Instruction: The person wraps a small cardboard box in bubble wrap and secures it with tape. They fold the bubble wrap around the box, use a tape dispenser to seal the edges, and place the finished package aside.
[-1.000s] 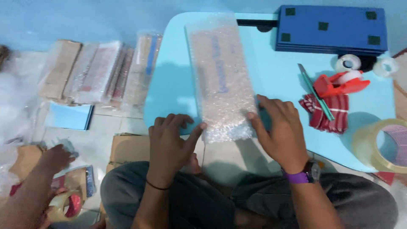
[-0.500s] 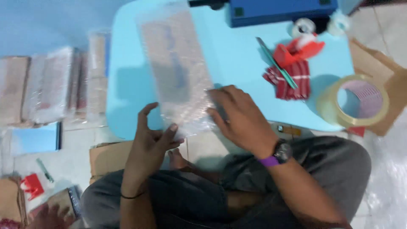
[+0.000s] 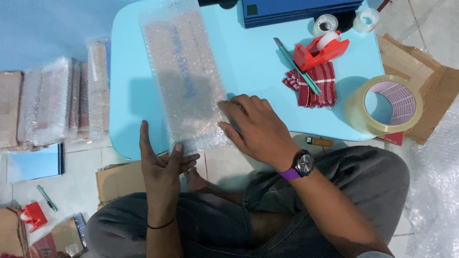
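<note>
light blue table (image 3: 267,95), red checked cloth (image 3: 315,86), red tape dispenser (image 3: 319,51)

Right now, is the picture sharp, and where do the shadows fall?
Head view: mostly sharp, no strong glare; the bubble-wrapped package throws a soft shadow leftward on the light blue table, the big tape roll likewise; frame edges look slightly soft.

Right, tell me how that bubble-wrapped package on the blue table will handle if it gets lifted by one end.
The bubble-wrapped package lies long and flat, so it likely holds something stiff and should not droop much. Its plastic skin looks slick, so it may slide on the smooth blue table. The loose near edge under the left hand would probably flap.
</note>
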